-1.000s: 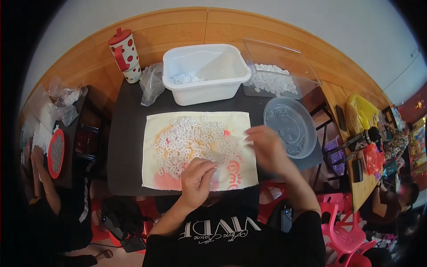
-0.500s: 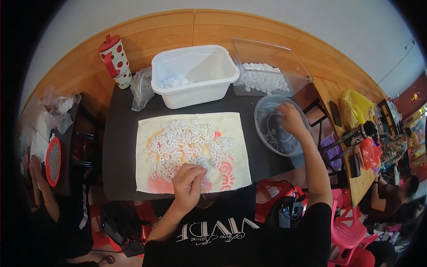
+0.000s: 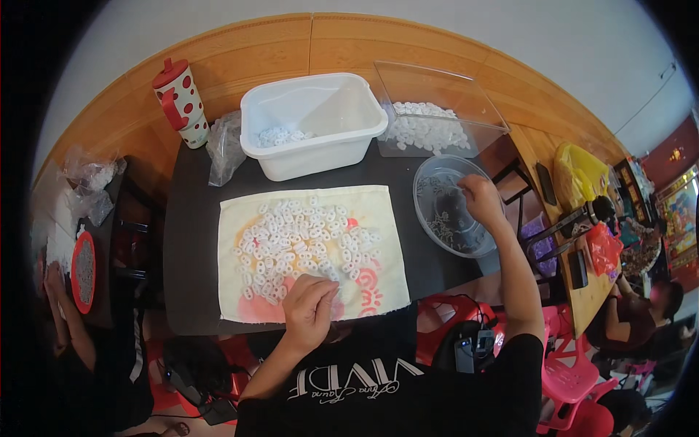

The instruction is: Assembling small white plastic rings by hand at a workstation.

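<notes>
My left hand (image 3: 309, 310) is closed in a pinch over the near edge of a cream cloth (image 3: 378, 211) with pink and yellow print. Whatever its fingertips hold is too small to make out. Many small white oval plastic pieces (image 3: 291, 237), with holes in them, are spread over the cloth beside that hand. On the right, my right hand (image 3: 480, 200) hangs over a round clear plastic tub (image 3: 477, 251), thumb and fingers pressed together. Small dark metal-looking parts (image 3: 440, 226) lie in the tub. Anything between those fingertips is hidden.
Behind the cloth stand a white basin (image 3: 313, 151) with more white pieces and a clear box (image 3: 437, 149) of white parts. A spotted tumbler (image 3: 182, 105) and a plastic bag (image 3: 227, 149) are at the back left. Other people work at both sides, one by a red tray (image 3: 84, 273).
My right hand has drawn slightly nearer in the tub, and its spread fingers have come together. My left hand stays pinched over the cloth. The whole view has shifted a little.
</notes>
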`<state>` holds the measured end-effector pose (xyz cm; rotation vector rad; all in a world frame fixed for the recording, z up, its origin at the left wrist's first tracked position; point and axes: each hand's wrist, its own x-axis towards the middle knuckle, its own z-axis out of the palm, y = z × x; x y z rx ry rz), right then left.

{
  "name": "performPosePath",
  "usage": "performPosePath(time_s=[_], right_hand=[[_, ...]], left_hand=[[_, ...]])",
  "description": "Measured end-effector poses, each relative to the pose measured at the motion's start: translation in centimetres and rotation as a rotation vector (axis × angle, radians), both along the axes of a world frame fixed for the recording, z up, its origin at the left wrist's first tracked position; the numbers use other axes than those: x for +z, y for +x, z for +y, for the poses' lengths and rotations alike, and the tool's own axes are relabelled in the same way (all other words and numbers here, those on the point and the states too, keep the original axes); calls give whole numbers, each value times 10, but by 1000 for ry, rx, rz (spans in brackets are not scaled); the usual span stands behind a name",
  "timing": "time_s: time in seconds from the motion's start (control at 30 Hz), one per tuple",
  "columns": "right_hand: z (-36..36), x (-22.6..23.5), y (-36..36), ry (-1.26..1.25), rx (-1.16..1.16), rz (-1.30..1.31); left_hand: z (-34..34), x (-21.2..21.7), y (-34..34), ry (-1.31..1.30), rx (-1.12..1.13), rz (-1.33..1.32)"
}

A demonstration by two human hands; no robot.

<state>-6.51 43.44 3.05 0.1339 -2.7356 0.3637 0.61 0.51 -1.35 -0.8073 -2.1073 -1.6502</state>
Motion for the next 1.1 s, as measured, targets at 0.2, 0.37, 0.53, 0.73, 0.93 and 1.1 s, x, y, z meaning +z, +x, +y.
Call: performPosePath(time_s=[0.2,0.37,0.53,0.73,0.93,1.1], right_hand=[[-1,-12,-16,96,21,68],[-7,-14,-27,302,49,-12],[-11,-16,-19,340,-10,-37],[-8,-21,-15,366,-51,-72],[-22,-6,-7,145,-50,-5],[-127,43,30,-812,246,-68]], left_hand=[[0,0,1,12,-3,-4],[-1,0,1,3,7,-9],[-4,0,1,24,20,-57],[-5,-2,1,81,-1,-103],[-7,-3,0,127,-30,-143],[-10,-5,0,149,-50,-171]])
